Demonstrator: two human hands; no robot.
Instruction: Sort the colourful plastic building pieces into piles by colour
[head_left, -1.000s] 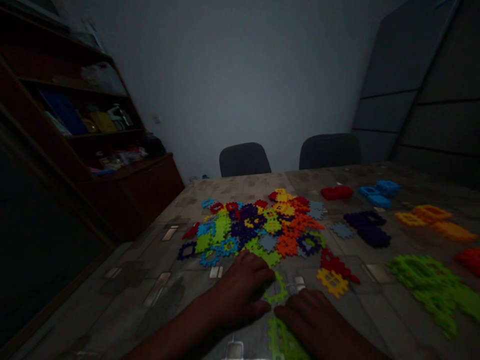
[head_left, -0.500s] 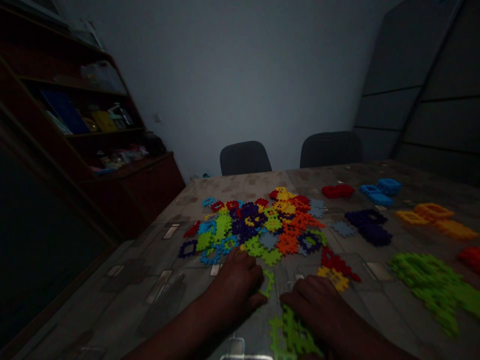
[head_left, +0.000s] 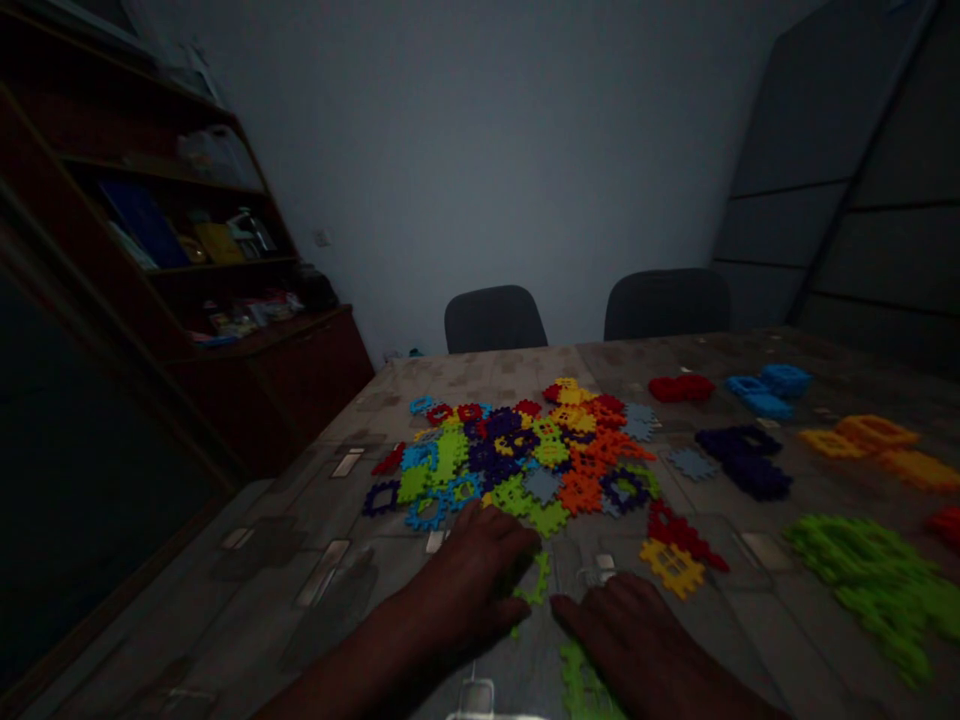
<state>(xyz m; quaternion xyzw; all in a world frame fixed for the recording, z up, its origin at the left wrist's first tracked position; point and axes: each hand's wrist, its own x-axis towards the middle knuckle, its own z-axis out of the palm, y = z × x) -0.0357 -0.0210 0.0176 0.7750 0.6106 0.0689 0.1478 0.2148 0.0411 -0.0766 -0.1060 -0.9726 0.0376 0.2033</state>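
My left hand (head_left: 487,560) is low over the table, its fingers bent and its thumb below them. Between thumb and fingers shows a green toothed plastic building piece (head_left: 541,580), partly hidden by the hand. My right hand (head_left: 630,625) lies to its right, palm down, with the thumb stretched out towards the left hand. Under its thumb side another green toothed piece (head_left: 577,680) shows at the bottom edge; the rest is covered. Just beyond the left fingertips spreads a mixed heap of coloured toothed pieces (head_left: 499,450).
Sorted groups lie on the right: red (head_left: 681,388), light blue (head_left: 772,388), dark blue (head_left: 742,458), orange-yellow (head_left: 874,440) and green (head_left: 862,570). A yellow window piece (head_left: 673,566) lies beyond my right hand. Two chairs (head_left: 495,318) stand behind the table; shelves (head_left: 225,260) are left.
My right hand has shifted slightly down and left, and less of the green pieces under it shows. The left fingers have risen a little from the thumb. The view has tilted slightly.
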